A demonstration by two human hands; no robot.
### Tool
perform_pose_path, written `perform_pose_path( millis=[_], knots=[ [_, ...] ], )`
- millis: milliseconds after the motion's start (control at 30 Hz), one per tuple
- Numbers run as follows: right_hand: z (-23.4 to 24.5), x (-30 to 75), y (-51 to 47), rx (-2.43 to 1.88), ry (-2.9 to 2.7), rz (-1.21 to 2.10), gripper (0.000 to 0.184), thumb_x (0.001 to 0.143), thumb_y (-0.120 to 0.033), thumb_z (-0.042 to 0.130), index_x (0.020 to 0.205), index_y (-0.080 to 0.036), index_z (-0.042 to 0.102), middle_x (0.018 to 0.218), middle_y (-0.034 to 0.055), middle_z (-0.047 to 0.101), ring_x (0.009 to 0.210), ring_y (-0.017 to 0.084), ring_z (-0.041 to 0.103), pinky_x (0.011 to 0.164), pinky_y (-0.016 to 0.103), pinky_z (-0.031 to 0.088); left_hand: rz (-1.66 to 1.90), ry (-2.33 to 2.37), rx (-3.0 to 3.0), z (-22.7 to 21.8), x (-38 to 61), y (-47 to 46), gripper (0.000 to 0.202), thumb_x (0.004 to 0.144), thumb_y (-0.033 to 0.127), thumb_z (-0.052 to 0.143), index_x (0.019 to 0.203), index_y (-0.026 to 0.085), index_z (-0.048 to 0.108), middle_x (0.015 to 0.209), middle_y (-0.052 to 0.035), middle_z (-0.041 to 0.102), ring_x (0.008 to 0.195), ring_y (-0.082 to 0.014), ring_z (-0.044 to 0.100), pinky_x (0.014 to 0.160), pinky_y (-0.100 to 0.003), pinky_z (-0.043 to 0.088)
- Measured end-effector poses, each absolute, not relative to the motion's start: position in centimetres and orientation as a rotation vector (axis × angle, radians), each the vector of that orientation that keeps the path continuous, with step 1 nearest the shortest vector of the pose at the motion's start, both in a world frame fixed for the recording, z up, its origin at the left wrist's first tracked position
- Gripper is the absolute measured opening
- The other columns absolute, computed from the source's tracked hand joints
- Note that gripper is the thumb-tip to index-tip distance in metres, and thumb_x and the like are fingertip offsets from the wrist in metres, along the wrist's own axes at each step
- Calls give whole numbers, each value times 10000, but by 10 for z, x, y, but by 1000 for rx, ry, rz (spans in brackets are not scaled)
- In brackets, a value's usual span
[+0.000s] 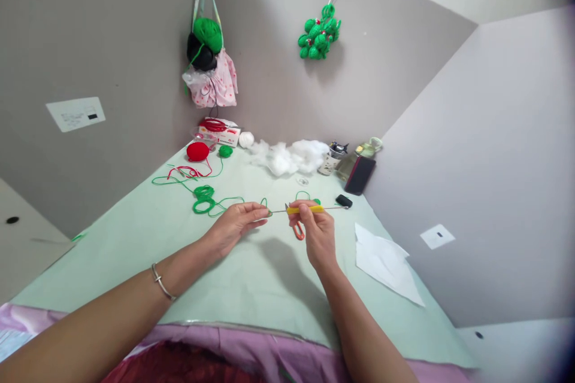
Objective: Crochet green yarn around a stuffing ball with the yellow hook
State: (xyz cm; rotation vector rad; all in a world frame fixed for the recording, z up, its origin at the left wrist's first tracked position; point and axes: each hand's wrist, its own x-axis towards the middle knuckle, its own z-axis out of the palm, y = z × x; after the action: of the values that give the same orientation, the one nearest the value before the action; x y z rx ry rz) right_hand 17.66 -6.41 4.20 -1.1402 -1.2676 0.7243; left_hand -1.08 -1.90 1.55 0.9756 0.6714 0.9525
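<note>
My left hand [240, 224] is closed in a pinch, its fingertips at one end of a thin metal rod [279, 211] with a bit of green yarn there. My right hand [318, 230] grips a yellow-handled tool [309, 209] whose dark pointed tip faces left; its exact kind is unclear. The rod runs past this tool and shows again on the right side of the hand. Beneath the right hand, an orange loop-shaped handle [299, 231] lies on the table. Loose green yarn [204, 200] lies in coils beyond my left hand.
A red yarn ball [197, 151], a small green ball [225, 151] and white stuffing [287, 157] line the back of the table [215, 293]. At right are a phone [360, 175], a pen cup [330, 163] and white paper [384, 260]. Green crocheted pieces [320, 38] hang above.
</note>
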Motion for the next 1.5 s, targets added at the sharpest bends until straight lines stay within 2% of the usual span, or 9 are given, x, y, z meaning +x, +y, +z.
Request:
perform_pose_path(
  millis=[133, 333, 667, 833, 967, 1133, 1267, 1500],
  knots=[
    [45, 174, -67, -1105, -1270, 794, 240, 869, -472, 729, 825, -239, 766, 820, 44, 692, 682, 182, 623, 637, 350, 529, 980, 679, 984, 16, -11, -19, 285, 677, 417, 887, 749, 173, 758, 865, -46, 708, 914, -193, 661, 1063, -431, 473],
    [46, 171, -70, -1137, -1309, 821, 163, 868, -415, 721, 862, -257, 763, 793, 24, 655, 673, 154, 588, 572, 292, 459, 1019, 690, 982, 12, -12, -17, 275, 713, 425, 871, 788, 185, 759, 882, -26, 690, 922, -178, 642, 1097, -419, 435],
    [49, 168, -72, -1084, -1344, 813, 110, 877, -335, 697, 852, -244, 753, 845, 14, 623, 731, 140, 569, 711, 296, 495, 1011, 720, 1005, 11, -13, -16, 275, 720, 445, 872, 769, 204, 748, 859, -16, 665, 931, -186, 614, 1104, -400, 401],
    [47, 168, -73, -1074, -1378, 791, 108, 891, -300, 673, 876, -231, 754, 886, 14, 616, 768, 136, 567, 732, 287, 489, 1010, 722, 1006, 10, -12, -17, 278, 738, 447, 860, 797, 195, 759, 894, -32, 670, 964, -200, 613, 1123, -406, 390],
    [46, 167, -73, -1034, -1348, 818, 139, 890, -343, 702, 893, -221, 769, 870, 12, 629, 742, 126, 583, 719, 283, 499, 1030, 701, 966, 12, -12, -16, 283, 720, 443, 873, 772, 191, 755, 888, -24, 654, 959, -188, 609, 1117, -391, 420],
    [47, 170, -71, -969, -1210, 852, 210, 870, -409, 747, 869, -202, 787, 724, 9, 665, 630, 122, 603, 617, 274, 501, 1069, 695, 903, 12, -14, -13, 299, 695, 449, 891, 769, 189, 763, 901, -24, 649, 970, -179, 592, 1119, -385, 435],
    [50, 176, -69, -866, -1075, 1015, 273, 872, -446, 737, 860, -177, 779, 692, 22, 700, 531, 106, 587, 540, 261, 485, 1067, 699, 879, 11, -14, -12, 303, 674, 428, 910, 768, 176, 769, 898, -29, 649, 959, -177, 595, 1110, -382, 435],
    [59, 179, -74, -711, -1014, 1189, 175, 816, -339, 756, 869, -174, 785, 687, 29, 707, 531, 105, 598, 539, 250, 493, 1043, 702, 874, 13, -10, -15, 298, 662, 409, 921, 753, 171, 765, 874, -26, 651, 920, -169, 592, 1106, -390, 428]
  ],
)
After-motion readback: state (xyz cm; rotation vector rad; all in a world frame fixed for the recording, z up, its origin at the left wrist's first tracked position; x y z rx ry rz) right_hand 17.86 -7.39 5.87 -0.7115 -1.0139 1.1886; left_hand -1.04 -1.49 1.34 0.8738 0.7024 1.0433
